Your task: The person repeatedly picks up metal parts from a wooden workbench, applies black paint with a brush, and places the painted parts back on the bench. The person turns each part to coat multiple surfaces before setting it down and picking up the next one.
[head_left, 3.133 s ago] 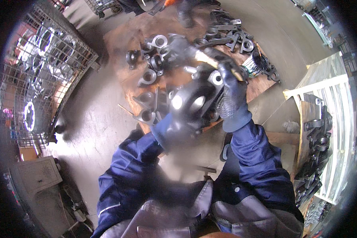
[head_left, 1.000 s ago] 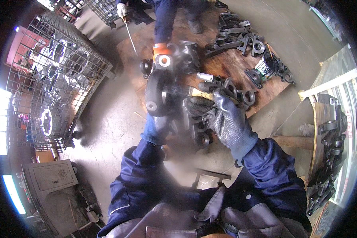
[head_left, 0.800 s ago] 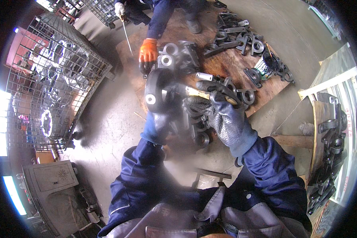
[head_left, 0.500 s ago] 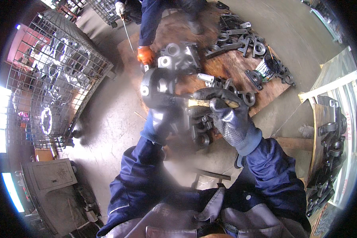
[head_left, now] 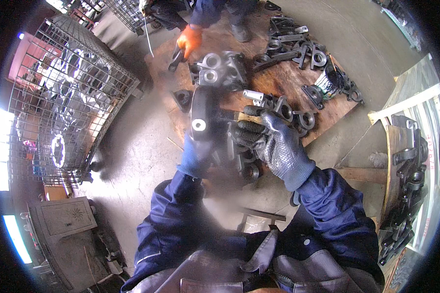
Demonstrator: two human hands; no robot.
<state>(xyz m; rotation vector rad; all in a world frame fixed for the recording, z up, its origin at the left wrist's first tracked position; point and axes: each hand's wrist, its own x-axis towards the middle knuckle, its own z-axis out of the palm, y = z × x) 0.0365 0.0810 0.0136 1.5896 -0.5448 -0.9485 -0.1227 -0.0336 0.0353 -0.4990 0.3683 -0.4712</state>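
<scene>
In front of me my left hand [head_left: 200,154], blue-cuffed and smeared by motion, is beneath a dark metal casting [head_left: 205,105] and holds it up. One bright round hole shows in the casting's near face. My right hand [head_left: 274,139], in a grey-black coated glove, is closed around a tool with a wooden handle [head_left: 250,117]. The tool's working end is hidden or blurred beside the casting's right side, so its kind cannot be made out. Below and behind both hands, several ring-ended metal castings [head_left: 283,110] lie on a brown board [head_left: 259,80].
Across the board a co-worker's orange-gloved hand [head_left: 189,40] grips a dark part. More castings [head_left: 298,46] are piled at the far right, near a white container [head_left: 327,84] of dark bristly material. A wire cage [head_left: 83,93] stands left; a crate of parts [head_left: 408,166] is right.
The casting has turned so a narrower face shows. My right hand has shifted slightly left, its fingers now covering more of the handle. The co-worker's orange glove has moved away, lifting a dark part.
</scene>
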